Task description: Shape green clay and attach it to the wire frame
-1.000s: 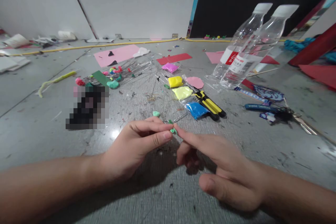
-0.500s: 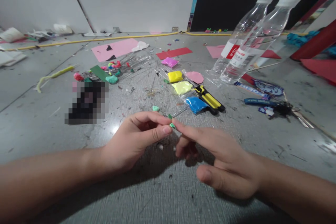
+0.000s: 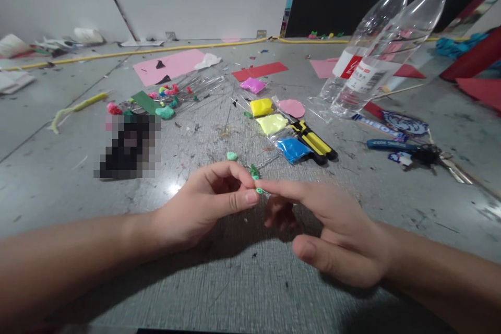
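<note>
Between the thumb and index finger of my left hand [image 3: 213,195] is a small green clay piece [image 3: 259,190]. My right hand [image 3: 332,229] has its index fingertip against that piece, while its thumb stands well apart and nothing is gripped in it. Darker green clay [image 3: 254,170] shows just behind the fingertips, near a thin clear strand. A mint clay lump [image 3: 232,156] lies on the grey table [image 3: 203,292] beyond my left hand. Farther back are a blue clay packet [image 3: 293,150], a pale yellow packet [image 3: 273,124] and yellow-and-black pliers [image 3: 315,142].
Two clear bottles [image 3: 360,81] stand at the back right, near a keychain with lanyards [image 3: 425,154]. At the left lie a blurred-out dark object [image 3: 127,148], a fuzzy yellow strip [image 3: 78,108] and colourful clay bits [image 3: 168,90]. Pink paper [image 3: 168,66] lies farther back.
The view has shifted slightly. More of the darker green clay shows behind the fingertips. My right index finger has straightened and lies flatter against the green piece.
</note>
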{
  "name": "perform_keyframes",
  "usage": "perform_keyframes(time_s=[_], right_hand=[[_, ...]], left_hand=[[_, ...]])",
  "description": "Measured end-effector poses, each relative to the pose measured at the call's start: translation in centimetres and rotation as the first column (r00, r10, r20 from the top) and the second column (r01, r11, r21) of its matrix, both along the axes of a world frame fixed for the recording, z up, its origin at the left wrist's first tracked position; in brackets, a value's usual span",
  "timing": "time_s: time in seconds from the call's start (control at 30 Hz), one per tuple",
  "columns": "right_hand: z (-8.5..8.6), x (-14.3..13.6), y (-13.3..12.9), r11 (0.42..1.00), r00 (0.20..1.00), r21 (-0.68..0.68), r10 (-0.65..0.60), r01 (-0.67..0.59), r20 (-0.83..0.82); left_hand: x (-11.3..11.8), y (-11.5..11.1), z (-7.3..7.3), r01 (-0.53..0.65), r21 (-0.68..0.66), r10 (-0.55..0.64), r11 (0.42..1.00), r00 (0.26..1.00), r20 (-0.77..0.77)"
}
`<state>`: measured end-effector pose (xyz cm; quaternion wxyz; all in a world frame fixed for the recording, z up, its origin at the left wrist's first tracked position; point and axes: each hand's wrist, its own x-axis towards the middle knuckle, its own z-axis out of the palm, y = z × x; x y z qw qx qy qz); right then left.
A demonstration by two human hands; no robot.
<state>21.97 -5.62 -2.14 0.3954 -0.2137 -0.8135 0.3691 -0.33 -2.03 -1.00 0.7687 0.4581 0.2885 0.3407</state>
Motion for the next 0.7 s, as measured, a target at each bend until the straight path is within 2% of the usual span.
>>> perform_keyframes(time_s=[0.2,0.37,0.53,0.7], right_hand=[[0.23,0.15,-0.09,1.0,0.999,0.003,0.002,-0.002,0.044],[0.37,-0.01,-0.21,0.998,0.999,-0.064,0.027,-0.025,0.032],[0.12,-0.36,-0.22,0.99,0.997,-0.116,0.083,-0.083,-0.002],[-0.37,-0.61,-0.2,0.981,0.991,-0.139,0.131,-0.135,-0.04]], left_hand=[[-0.07,-0.08,0.02,0.032,-0.007,-0.032,0.999,0.999,-0.014],[-0.01,-0.12,0.11,0.088,-0.034,-0.087,0.996,0.995,0.041],[-0.01,-0.04,0.17,0.085,-0.008,-0.084,0.996,0.995,0.047],[-0.06,-0.08,0.19,0.133,0.001,-0.132,0.991,0.987,0.095]])
